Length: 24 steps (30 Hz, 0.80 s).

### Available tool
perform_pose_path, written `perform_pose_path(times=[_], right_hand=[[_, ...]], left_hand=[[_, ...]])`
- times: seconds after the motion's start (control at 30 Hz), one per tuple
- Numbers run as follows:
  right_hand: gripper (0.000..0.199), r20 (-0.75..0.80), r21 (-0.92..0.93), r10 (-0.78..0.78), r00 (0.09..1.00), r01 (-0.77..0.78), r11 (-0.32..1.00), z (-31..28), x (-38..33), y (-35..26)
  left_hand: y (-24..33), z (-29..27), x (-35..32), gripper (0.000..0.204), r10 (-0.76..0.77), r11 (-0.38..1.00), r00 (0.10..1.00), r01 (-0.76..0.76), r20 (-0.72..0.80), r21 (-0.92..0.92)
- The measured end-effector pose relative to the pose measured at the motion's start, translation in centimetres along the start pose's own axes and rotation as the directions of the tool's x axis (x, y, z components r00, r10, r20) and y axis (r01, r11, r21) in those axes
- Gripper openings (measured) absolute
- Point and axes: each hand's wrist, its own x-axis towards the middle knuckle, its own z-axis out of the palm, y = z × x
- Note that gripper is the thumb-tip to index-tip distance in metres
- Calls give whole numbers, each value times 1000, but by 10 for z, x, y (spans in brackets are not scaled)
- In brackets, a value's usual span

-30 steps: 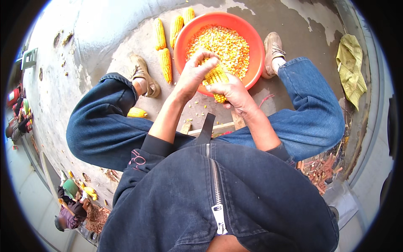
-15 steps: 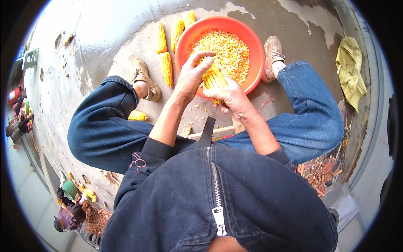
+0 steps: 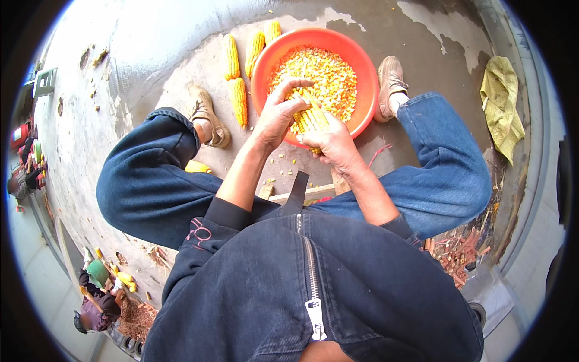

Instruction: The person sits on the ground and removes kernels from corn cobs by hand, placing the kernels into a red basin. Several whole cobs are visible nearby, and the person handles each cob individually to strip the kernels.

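A partly stripped yellow corn cob (image 3: 312,120) is held slanted over the near rim of an orange-red basin (image 3: 367,75). My right hand (image 3: 335,143) wraps round its lower end. At the upper end my left hand (image 3: 276,119) is curled, its thumb and fingers against the cob; the exact contact is partly hidden. Loose yellow corn kernels (image 3: 322,69) fill much of the basin below. Left of the basin lie several whole corn cobs (image 3: 239,102) with their kernels on.
My shoes (image 3: 391,87) flank the basin. Another corn cob (image 3: 197,166) lies by my left leg. Kernels are scattered on the floor near a wooden piece (image 3: 310,193). A yellowish sack (image 3: 502,105) is at the right; bare cobs (image 3: 458,256) pile behind it. Another person (image 3: 99,311) works at lower left.
My left thumb has come down along the cob, and the left fingers have shifted slightly. My right hand keeps its grip. The whole view has tilted a little.
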Motion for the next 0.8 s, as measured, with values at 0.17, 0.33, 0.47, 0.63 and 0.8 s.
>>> perform_pose_path(times=[0.17,0.33,0.47,0.63,0.8], right_hand=[[45,-150,-380,-393,907,314,870,3,11,27],[55,-128,-344,-243,962,187,920,-6,14,25],[58,-62,-240,-192,979,172,955,-12,15,23],[59,-84,-75,-173,981,167,983,-9,9,15],[64,-186,-439,-316,930,209,874,-6,13,26]], left_hand=[[-11,23,11,50,132,977,979,-102,-156,189],[-16,19,15,51,226,905,970,-176,-87,387],[-8,20,12,49,159,925,987,-142,-20,352],[-9,17,13,45,95,979,995,-100,32,177],[-22,27,23,52,206,930,973,-160,-109,331]])
